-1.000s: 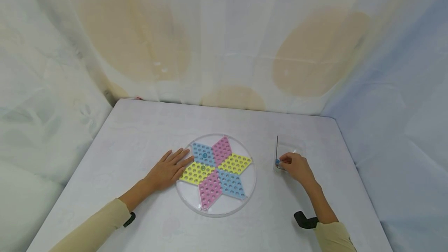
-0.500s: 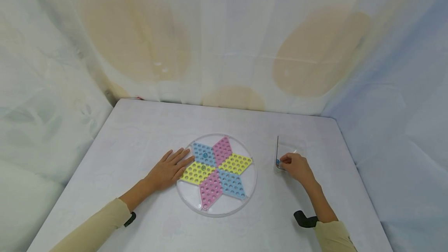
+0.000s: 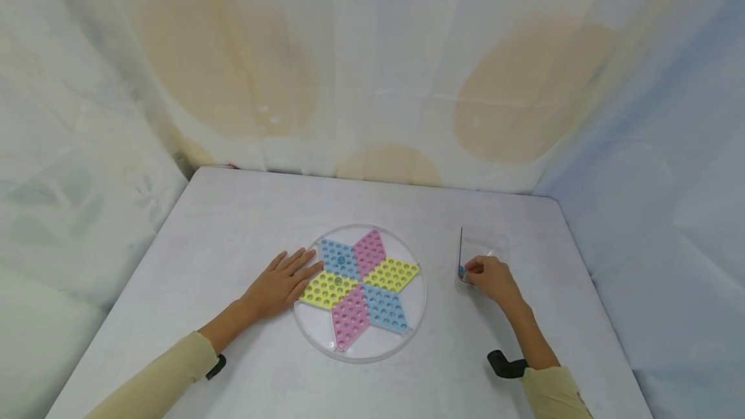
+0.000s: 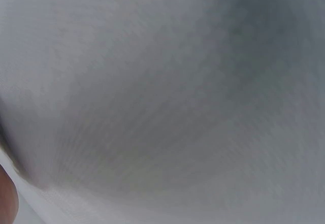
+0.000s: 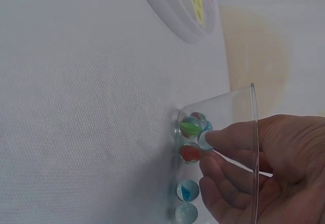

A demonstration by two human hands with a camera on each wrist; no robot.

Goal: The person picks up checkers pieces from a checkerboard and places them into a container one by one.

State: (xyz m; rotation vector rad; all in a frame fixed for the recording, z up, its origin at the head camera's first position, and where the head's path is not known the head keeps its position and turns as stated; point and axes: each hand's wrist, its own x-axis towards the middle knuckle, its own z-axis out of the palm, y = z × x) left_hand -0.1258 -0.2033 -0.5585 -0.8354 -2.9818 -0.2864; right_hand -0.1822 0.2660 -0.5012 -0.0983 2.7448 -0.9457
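Note:
My left hand [image 3: 278,284] lies with straight, spread fingers over the left edge of a round Chinese checkers board [image 3: 350,317]. A blue marble [image 3: 341,260] and a greenish marble [image 3: 338,281] sit in the board's holes. To the right, my right hand [image 3: 491,278] reaches into a clear plastic box [image 5: 223,104]. In the right wrist view its thumb and fingers are curled and pinch a clear marble [image 5: 204,140]. Beside it lie a green-streaked marble [image 5: 191,127], a red marble [image 5: 190,153] and a blue-streaked marble [image 5: 188,190].
A white cloth covers the table [image 3: 244,205]. Printed curtains [image 3: 384,70] hang behind the table and at both sides. The box stands to the right of the board, with a gap of tabletop between. In the left wrist view there is mostly blurred pale cloth [image 4: 152,107].
The scene shifts down very slightly as the head camera tilts. Both hands keep their places, the left at the board and the right in the box.

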